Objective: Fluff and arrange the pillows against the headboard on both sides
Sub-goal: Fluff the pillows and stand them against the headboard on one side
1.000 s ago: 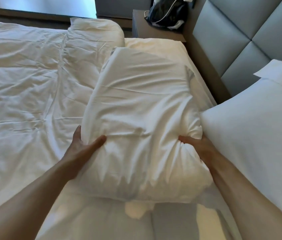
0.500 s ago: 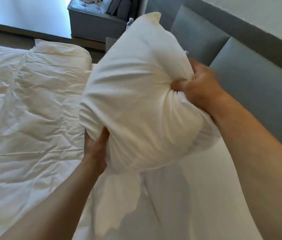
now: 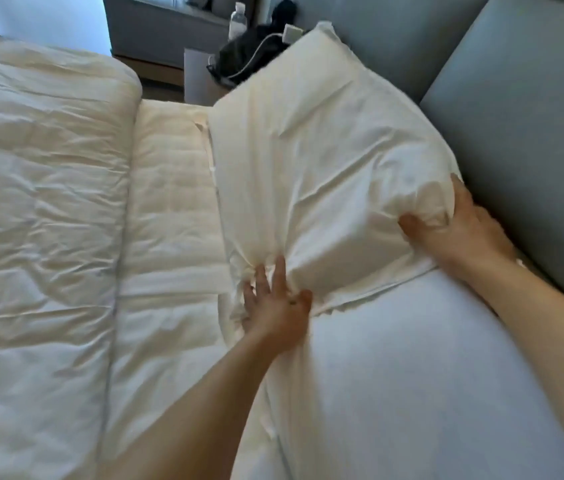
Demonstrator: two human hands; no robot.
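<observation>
A white pillow (image 3: pixel 315 161) leans tilted against the grey padded headboard (image 3: pixel 523 109), its far corner pointing up toward the nightstand. My left hand (image 3: pixel 275 306) grips the pillow's near left corner, bunching the case. At the near right corner, beside the headboard, my right hand (image 3: pixel 460 230) clutches the fabric. A second white pillow (image 3: pixel 412 375) lies in the foreground under my right forearm, its near end out of frame.
A crumpled white duvet (image 3: pixel 38 209) covers the left of the bed, with bare mattress sheet (image 3: pixel 173 188) between it and the pillows. Behind stands a nightstand (image 3: pixel 200 81) with a black bag (image 3: pixel 249 53), a charger cable and a water bottle (image 3: pixel 237 24).
The pillow was flat on the bed, then lifted and squeezed in the air. Now it is set down leaning on the headboard, both hands still at its near corners.
</observation>
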